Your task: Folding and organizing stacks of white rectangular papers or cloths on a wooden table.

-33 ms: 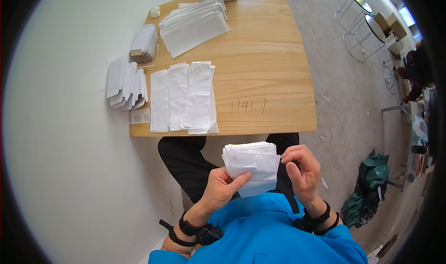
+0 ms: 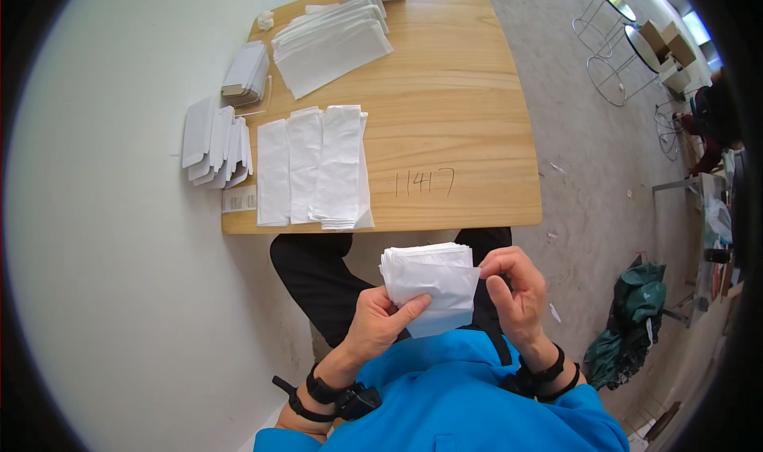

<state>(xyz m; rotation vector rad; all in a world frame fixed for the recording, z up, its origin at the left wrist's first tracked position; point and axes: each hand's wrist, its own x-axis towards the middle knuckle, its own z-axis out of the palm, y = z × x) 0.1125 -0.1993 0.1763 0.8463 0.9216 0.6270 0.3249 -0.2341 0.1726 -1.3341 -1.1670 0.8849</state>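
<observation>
My left hand [image 2: 375,323] is closed on a stack of thin white sheets [image 2: 433,297] above my lap, its thumb lying across the front. The sheets may be paper or thin bags; I cannot tell. At the upper right corner of the front sheet, the fingertips of my right hand [image 2: 518,297] touch or nearly touch its edge. That hand's fingers are curled, and its thumb stands apart from them. Beyond the stack, several white folded strips [image 2: 340,166] lie in overlapping piles along the table's near left part.
The wooden table [image 2: 453,94] also carries a fanned pile of white sheets [image 2: 334,50] at its far left. Flat white cartons [image 2: 216,146] lean between table and wall [image 2: 119,213]. A stack of white boxes [image 2: 246,70] sits behind them. Green and black bags [image 2: 636,309] lie on the floor.
My right hand has shifted very slightly left, with its fingertips at the front sheet's corner. The left hand and the stack hold still.
</observation>
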